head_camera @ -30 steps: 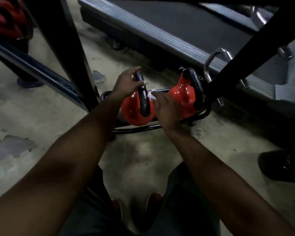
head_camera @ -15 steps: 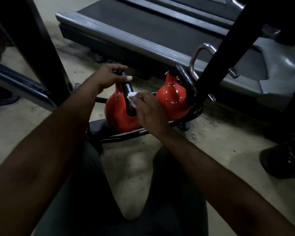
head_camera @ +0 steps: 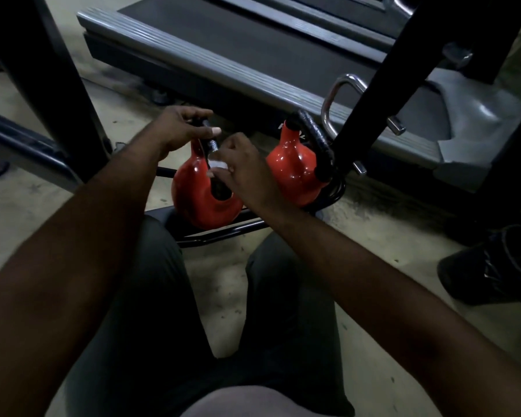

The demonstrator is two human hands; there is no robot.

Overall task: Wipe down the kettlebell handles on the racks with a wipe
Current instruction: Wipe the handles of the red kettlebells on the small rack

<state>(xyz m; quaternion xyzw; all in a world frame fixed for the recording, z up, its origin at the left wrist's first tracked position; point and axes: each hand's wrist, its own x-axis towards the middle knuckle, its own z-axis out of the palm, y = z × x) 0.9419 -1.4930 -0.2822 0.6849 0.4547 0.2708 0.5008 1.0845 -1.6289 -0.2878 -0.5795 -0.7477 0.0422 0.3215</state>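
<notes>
Left hand curls over the top of the black handle of a red kettlebell, gripping it. Right hand, at 4 o'clock from the left, pinches a white wipe against the middle of that handle. The kettlebell sits on a low black rack on the floor, at 12 o'clock from the person's knees. A second kettlebell, also red, stands on the rack at 3 o'clock from the first, near but apart, with no hand on it. A treadmill lies at 12 o'clock beyond the rack. A dark shoe rests on the floor at 4 o'clock from the rack.
</notes>
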